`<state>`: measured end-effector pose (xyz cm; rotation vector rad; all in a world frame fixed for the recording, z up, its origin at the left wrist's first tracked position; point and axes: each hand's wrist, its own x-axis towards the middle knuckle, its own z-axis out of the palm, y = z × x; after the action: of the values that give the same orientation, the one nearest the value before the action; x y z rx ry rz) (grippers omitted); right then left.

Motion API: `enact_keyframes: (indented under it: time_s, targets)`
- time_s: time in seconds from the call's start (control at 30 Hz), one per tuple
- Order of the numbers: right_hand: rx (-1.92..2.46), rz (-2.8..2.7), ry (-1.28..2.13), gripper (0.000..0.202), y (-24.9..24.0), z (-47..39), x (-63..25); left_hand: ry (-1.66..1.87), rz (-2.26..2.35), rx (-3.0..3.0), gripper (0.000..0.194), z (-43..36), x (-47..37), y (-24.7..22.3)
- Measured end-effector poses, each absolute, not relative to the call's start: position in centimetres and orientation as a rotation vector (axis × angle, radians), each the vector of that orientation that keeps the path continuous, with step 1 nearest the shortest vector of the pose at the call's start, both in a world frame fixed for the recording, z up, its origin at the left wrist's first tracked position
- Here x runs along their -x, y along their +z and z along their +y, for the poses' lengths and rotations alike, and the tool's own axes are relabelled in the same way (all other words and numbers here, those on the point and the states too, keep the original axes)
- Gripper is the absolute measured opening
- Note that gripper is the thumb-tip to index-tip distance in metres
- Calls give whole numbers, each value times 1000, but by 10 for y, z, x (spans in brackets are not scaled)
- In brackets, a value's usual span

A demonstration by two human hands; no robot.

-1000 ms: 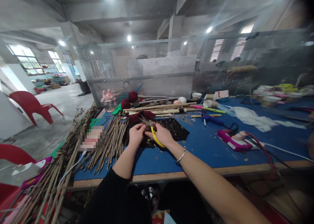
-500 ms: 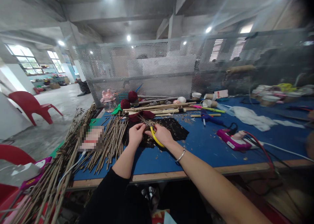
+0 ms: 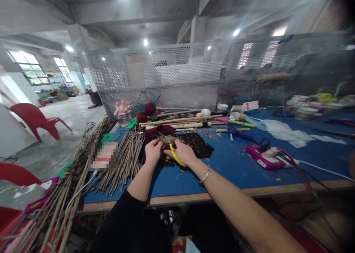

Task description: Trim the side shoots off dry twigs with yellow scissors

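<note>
My right hand is closed on the yellow handles of a pair of scissors, whose metal blades point up and left toward my other hand. My left hand is pinched at the fingertips beside the blades; whatever it holds is too small to make out. Both hands are over a black cloth strewn with plant clippings. Dark red fabric lies just beyond the blades. Left of the cloth, cut brown twigs are spread on the blue tabletop.
Long dry stems lean along the table's left side. Rods with dark red balls lie at the back before a perforated metal screen. A blue glue gun and a purple power strip with cables are at right.
The scissor blades have swung slightly, and their spread looks a little different. Both hands stay nearly in the same place over the black cloth.
</note>
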<state>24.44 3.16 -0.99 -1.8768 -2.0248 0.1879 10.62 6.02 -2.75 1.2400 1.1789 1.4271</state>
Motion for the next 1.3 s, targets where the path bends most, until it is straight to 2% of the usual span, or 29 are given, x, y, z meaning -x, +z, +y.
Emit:
enact_keyframes:
  time_s: [0.4, 0.7, 1.1, 1.3]
  targets:
    - [1881, -1982, 179, 56, -14, 36, -247, 1378, 1210, -1274, 31, 56, -108, -26]
    - [1766, -1946, 99, 59, -19, 36, -243, 1319, 985, -1112, 29, 55, -114, -23]
    - [1905, -1975, 170, 53, -12, 36, -243, 1343, 1079, -1092, 31, 57, -112, -25]
    - [1900, -1959, 129, 57, -14, 36, -245, 1385, 1001, -1018, 32, 59, -111, -26]
